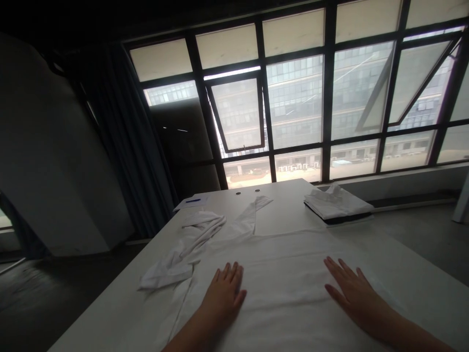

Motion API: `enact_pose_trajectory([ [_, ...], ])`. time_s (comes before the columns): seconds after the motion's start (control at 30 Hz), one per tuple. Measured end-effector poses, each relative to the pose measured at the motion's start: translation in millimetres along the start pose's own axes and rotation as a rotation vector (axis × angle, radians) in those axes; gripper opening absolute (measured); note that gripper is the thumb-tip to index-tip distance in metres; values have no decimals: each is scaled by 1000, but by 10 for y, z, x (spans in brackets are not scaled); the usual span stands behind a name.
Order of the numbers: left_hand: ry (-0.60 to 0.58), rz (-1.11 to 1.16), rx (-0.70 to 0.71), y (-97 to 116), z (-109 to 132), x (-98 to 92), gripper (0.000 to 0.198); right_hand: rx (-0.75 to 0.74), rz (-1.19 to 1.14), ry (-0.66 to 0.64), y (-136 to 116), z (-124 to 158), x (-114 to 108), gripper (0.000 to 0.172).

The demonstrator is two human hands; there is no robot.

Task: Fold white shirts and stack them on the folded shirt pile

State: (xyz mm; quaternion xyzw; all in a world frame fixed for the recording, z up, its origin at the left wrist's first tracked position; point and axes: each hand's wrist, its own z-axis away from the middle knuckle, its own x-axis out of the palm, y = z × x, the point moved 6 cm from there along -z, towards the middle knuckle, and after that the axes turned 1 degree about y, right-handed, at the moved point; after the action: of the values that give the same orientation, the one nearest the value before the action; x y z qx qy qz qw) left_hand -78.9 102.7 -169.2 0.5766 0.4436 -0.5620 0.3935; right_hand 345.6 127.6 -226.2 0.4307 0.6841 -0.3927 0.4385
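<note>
A white garment [282, 278], apparently a shirt, lies spread over the white table with shallow creases across it. Flat on its left part rests my left hand [224, 289], fingers stretched out and thumb apart. My right hand [350, 288] lies on the right part, its fingers spread. Neither hand grips anything. A sleeve-like strip [252, 215] reaches from the garment toward the far end of the table. Left of it is a crumpled white cloth part [176, 264]; whether it belongs to the same garment I cannot tell.
On the table's [395, 259] far right edge sits a folded white stack [337, 203] with a black layer beneath. A blue pen [193, 200] lies on paper at the far left corner. Two small round dark-rimmed fittings are at the far end. Windows and a dark blue curtain [128, 142] stand beyond.
</note>
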Motion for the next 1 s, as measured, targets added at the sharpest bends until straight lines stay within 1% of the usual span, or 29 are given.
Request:
enact_pose_trajectory([
  [0.03, 8, 16, 34, 62, 155, 44, 61, 36, -1, -8, 3, 120, 22, 72],
  [0.07, 11, 28, 41, 80, 301, 83, 60, 57, -2, -20, 14, 226, 40, 71],
  [0.13, 12, 42, 39, 40, 533, 126, 63, 39, -6, -49, 27, 376, 50, 70],
  [0.2, 4, 48, 23, -49, 651, 118, 65, -7, -11, -71, 23, 428, 22, 71],
  [0.27, -12, 52, 4, -136, 654, 81, 65, -26, -11, -77, 3, 380, -24, 72],
  [0.37, -31, 58, -18, -224, 509, 29, 64, -19, -5, -79, -54, 170, -70, 72],
  [0.47, -33, 58, -27, -306, 279, 16, 65, -5, -1, -102, -92, -111, -59, 72],
  [0.67, -48, 53, -39, -542, -204, 77, 70, 10, 16, -187, -53, -658, 62, 78],
  [0.77, -41, 49, -44, -636, -416, 76, 69, 29, 23, -226, -27, -923, 121, 79],
  [0.9, -3, 55, -44, -695, -651, 10, 66, 39, 26, -260, -7, -1208, 154, 79],
  [1.0, 43, 64, -42, -676, -742, -67, 64, 31, 18, -247, 8, -1296, 148, 79],
])
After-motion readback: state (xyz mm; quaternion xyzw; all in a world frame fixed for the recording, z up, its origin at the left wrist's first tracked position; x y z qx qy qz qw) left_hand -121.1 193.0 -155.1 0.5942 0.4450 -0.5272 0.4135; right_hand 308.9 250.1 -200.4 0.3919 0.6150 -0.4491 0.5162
